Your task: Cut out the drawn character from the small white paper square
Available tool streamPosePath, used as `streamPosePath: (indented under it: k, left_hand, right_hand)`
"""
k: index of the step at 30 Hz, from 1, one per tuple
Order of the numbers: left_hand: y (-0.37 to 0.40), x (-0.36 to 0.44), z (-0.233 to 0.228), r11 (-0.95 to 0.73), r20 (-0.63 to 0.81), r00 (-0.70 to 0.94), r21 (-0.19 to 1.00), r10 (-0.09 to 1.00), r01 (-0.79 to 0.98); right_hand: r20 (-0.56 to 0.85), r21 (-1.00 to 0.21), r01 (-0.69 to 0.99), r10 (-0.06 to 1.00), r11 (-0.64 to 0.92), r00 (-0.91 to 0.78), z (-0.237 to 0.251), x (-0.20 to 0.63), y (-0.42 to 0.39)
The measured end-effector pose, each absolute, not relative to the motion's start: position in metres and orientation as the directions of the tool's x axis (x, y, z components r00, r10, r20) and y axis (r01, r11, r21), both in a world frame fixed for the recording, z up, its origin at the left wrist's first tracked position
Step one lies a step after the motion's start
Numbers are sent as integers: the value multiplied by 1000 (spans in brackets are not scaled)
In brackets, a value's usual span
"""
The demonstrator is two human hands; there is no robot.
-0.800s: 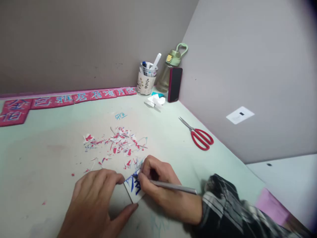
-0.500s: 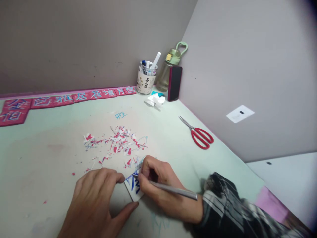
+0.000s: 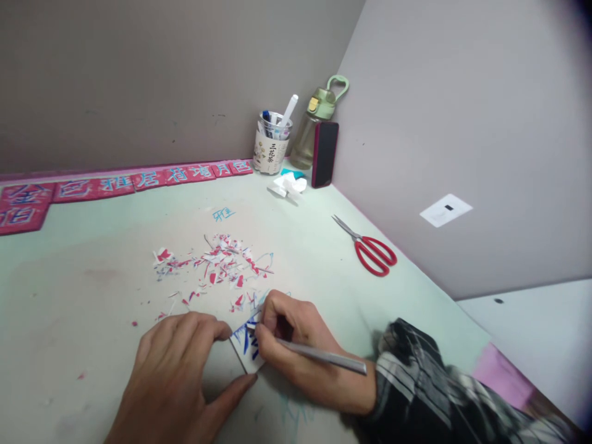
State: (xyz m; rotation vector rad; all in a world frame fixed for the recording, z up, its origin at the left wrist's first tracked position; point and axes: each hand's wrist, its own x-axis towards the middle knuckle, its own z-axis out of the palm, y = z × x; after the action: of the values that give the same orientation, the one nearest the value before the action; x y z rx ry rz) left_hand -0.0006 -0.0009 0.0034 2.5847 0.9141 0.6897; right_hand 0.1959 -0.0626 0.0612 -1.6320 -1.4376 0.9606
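A small white card [image 3: 241,350] with dark blue painted strokes lies flat on the table before me. My left hand [image 3: 178,361] holds it by its left side, forefinger at the upper corner and thumb at the lower one. Pinched in my right hand [image 3: 296,345] is a slim silver craft knife [image 3: 330,357]; its tip rests on the blue strokes. My right fingers cover the right part of the card. Just beyond lie red, white and blue scraps [image 3: 224,262].
Red-handled scissors [image 3: 375,254] lie at the right. Toward the corner stand a cup of pens [image 3: 271,148], a green bottle [image 3: 305,139] and a phone [image 3: 325,154], with crumpled tissue [image 3: 289,184] in front. Red tiles with blue characters [image 3: 152,179] line the back wall.
The whole view has shifted slightly. My right hand and the knife stay over the same part of the card, with barely any visible motion. My left hand keeps its hold.
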Motion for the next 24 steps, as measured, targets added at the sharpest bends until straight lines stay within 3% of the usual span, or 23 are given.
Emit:
streamPosePath:
  k: [24]
  left_hand:
    - [0,-1,4,-725,299,677,450,672,522]
  right_hand:
    - [-100,-898,421,991,-129,90,68,193,-64]
